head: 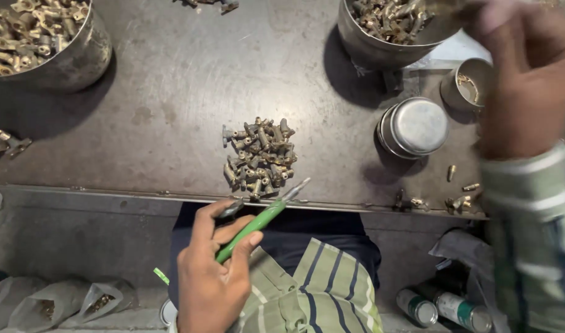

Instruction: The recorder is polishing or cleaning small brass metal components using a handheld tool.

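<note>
My left hand [211,271] grips a green-handled tool [257,223] with a thin metal tip that points up at the table edge; a small dark metal part sits between its thumb and forefinger. Just beyond the tip lies a pile of small brass fittings [259,156] on the dark metal table [171,92]. My right hand [529,74] is raised and blurred at the top right, over a steel bowl of brass fittings [390,24]; whether it holds anything is hidden by blur.
Another steel bowl of fittings [42,37] stands at the top left. A lidded steel tin [415,126] and a small steel cup [467,83] stand at the right. Loose fittings [461,200] lie near the front edge. Plastic bags [54,302] and cans [446,305] lie below.
</note>
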